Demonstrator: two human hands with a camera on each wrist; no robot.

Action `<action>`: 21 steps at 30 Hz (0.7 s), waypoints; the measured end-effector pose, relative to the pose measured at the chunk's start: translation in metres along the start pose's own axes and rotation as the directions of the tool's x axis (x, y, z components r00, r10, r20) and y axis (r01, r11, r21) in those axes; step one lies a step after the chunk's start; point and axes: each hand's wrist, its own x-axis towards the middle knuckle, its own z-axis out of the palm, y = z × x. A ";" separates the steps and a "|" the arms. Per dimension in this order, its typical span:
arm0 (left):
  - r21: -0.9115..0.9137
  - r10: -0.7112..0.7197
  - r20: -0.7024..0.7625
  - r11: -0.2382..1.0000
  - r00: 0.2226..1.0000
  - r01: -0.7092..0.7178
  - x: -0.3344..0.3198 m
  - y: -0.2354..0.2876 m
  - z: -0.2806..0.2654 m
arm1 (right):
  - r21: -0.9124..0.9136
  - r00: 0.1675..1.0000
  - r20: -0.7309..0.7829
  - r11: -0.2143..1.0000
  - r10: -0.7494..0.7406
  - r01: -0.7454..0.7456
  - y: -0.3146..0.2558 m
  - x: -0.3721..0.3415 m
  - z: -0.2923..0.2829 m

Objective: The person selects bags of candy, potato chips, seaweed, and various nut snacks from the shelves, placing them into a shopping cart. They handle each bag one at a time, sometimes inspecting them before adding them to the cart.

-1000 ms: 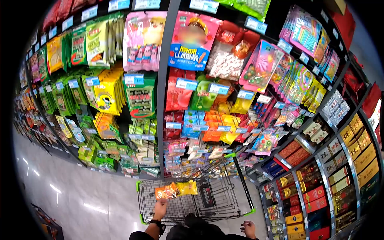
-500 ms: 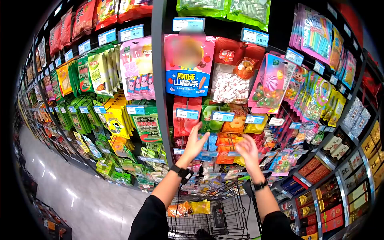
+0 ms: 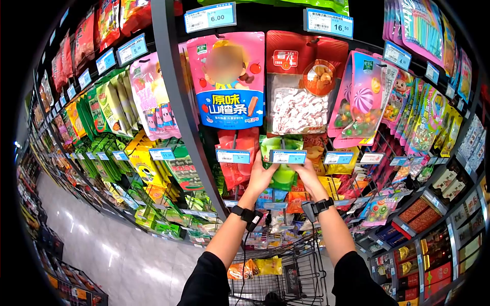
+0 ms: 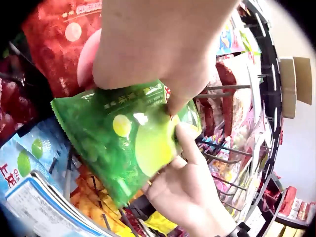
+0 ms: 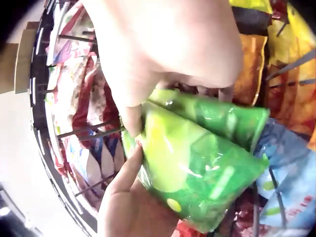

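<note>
Both hands grip a green bag (image 3: 284,178) on the rack, the left hand (image 3: 261,176) at its left side and the right hand (image 3: 309,178) at its right. Across the left wrist view, the left hand (image 4: 158,44) bends over the green bag (image 4: 123,138), and the right hand (image 4: 190,195) holds it from the lower side. Seen from the right wrist, both thumbs meet at the bag's (image 5: 197,168) edge, and a second green bag (image 5: 224,118) lies close behind it. A price tag (image 3: 289,157) partly covers the bag.
A red bag (image 3: 239,173) hangs to the left, with yellow bags (image 3: 342,162) to the right. Larger pouches (image 3: 227,86) hang above. Metal hooks (image 5: 89,131) stick out nearby. Below stands a cart (image 3: 301,285) holding orange (image 3: 243,270) and yellow packets (image 3: 268,265).
The left hand has left the orange packet in the cart, and both hands have risen to the rack and taken hold of the green bag. The view has moved closer to the shelf.
</note>
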 end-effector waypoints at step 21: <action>-0.422 -0.483 -0.127 0.817 0.866 0.393 -0.383 0.003 -0.074 | 0.307 0.779 -0.004 0.742 0.627 -0.596 0.000 -0.375 0.147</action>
